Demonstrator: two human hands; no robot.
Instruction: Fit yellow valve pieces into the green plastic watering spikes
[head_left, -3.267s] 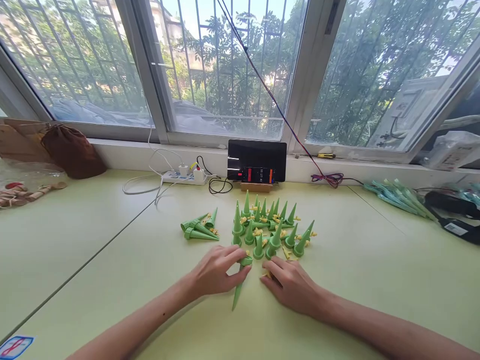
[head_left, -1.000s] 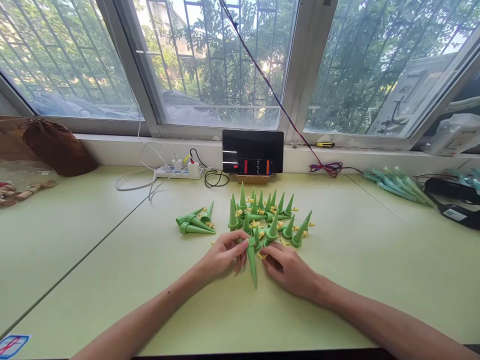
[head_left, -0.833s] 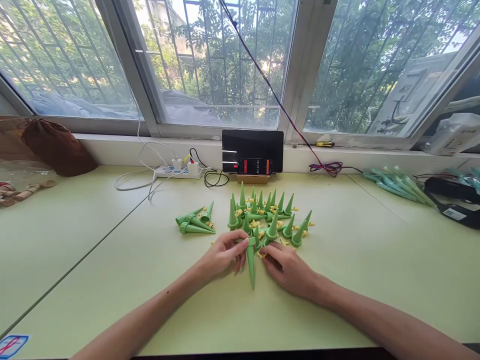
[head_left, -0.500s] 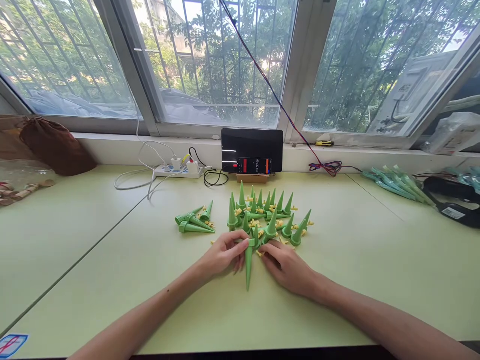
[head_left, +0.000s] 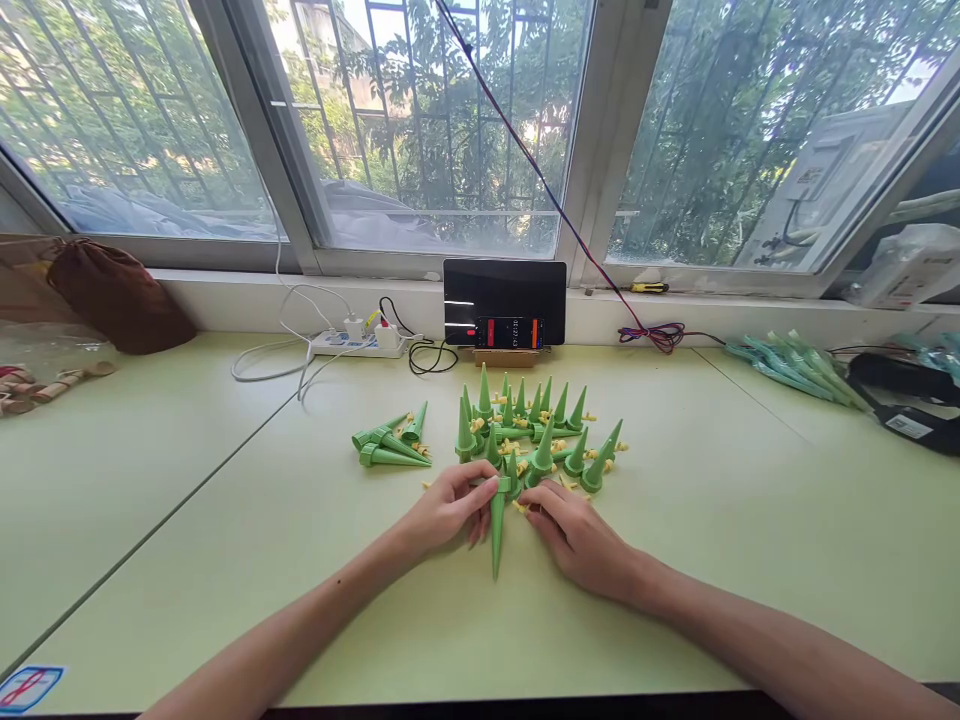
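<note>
Leftmost, a brown drawstring bag point(head_left: 120, 297) slumps at the back of the pale green table point(head_left: 465, 640). Next comes a white power strip point(head_left: 356, 345), and nearer the person, a small pile of green spikes point(head_left: 394, 457) lying on their sides. Beside that pile the left hand point(head_left: 448, 508) grips one green spike point(head_left: 497, 530) by its collar between thumb and fingers, the point aimed toward the person. Just right of it, the fingertips of the right hand point(head_left: 579, 532) pinch a small yellow piece point(head_left: 519, 507). Behind both hands spreads a cluster of green cones point(head_left: 544, 455), mostly upright, with yellow pieces among them. Farther right lies a coiled cable point(head_left: 661, 338).
</note>
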